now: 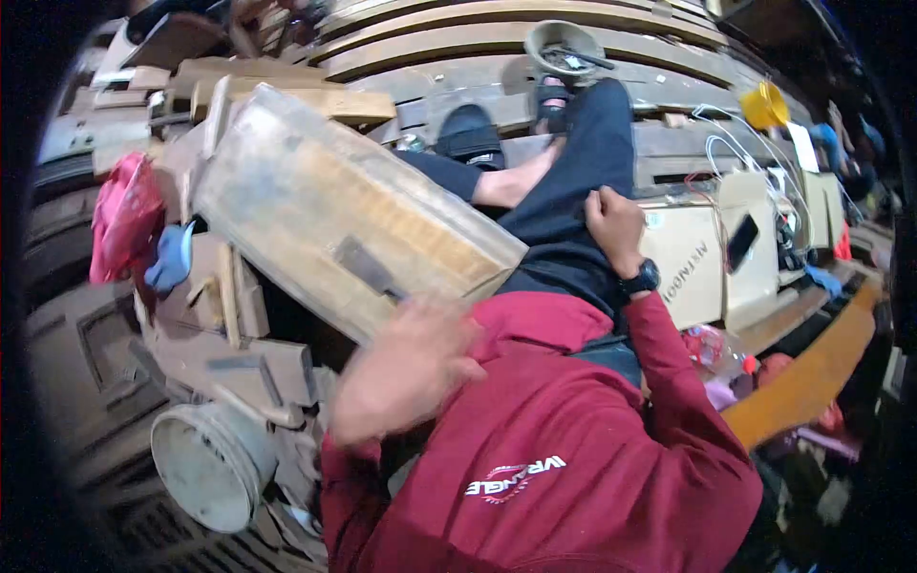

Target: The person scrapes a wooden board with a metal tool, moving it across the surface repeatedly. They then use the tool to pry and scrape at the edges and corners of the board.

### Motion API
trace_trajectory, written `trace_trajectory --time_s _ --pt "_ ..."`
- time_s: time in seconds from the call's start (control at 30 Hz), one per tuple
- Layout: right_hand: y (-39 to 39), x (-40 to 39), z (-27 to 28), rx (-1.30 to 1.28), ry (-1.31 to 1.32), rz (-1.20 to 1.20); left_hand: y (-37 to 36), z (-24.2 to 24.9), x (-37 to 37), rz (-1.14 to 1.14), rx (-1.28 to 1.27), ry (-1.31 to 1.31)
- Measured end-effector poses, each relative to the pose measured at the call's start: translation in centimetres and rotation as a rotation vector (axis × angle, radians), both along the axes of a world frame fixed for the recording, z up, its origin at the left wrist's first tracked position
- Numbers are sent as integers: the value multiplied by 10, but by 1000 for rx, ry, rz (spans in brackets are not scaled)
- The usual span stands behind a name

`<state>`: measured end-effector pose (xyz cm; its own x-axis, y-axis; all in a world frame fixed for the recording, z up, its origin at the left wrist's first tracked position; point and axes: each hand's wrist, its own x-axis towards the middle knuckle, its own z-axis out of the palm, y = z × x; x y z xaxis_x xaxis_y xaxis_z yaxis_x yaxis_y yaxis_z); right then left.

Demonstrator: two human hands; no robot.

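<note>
My left hand (406,368), blurred by motion, hovers at the near edge of a pale, worn wooden panel (306,196) that leans across my lap. Its thumb stands apart from the smeared fingers, and I make out nothing held in it. Just beyond the fingers, a dark flat blade (365,265) like a scraper lies on the panel; its near end reaches toward the hand. My right hand (616,229), with a black watch on the wrist, is curled into a fist on my right thigh. Nothing shows in that fist.
A white bucket (205,468) stands at lower left, below wood offcuts (258,372). Pink cloth (126,215) hangs at left. To the right are a cardboard box (683,263), a phone (742,242), white cables and a curved orange-brown board (812,358). A bowl (565,48) sits ahead on slats.
</note>
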<state>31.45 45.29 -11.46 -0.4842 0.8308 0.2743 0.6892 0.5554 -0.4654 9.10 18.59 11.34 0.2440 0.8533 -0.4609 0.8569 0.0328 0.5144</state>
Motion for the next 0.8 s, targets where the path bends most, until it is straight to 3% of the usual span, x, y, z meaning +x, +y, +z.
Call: trace_trajectory --time_s 0.07,0.13,0.17,0.23,0.33,0.37,0.43,0.5,0.67,0.8 --pt "1 1 -3 40 5 1 -32 4 -42 431 92 304" --pt "2 1 -4 50 -34 7 -54 10 -58 703 270 266" --pt "2 -1 -4 63 -40 -5 -61 13 -56 730 342 152" --pt "2 -1 -3 60 -37 0 -67 17 -40 531 364 -244" --pt "3 -3 -1 38 -62 10 -71 23 -11 -69 152 -857" --pt "6 -6 -2 65 -82 15 -73 25 -4 -209 90 -965" --pt "0 1 -5 75 -116 27 -79 29 -7 -278 72 -1051" --pt "5 -3 -4 84 -96 28 -80 35 -21 -146 186 -967" --pt "2 -2 -3 71 -133 4 -67 34 -40 492 619 -457" --pt "2 -2 -5 83 -143 -2 -57 22 -32 569 733 -383"
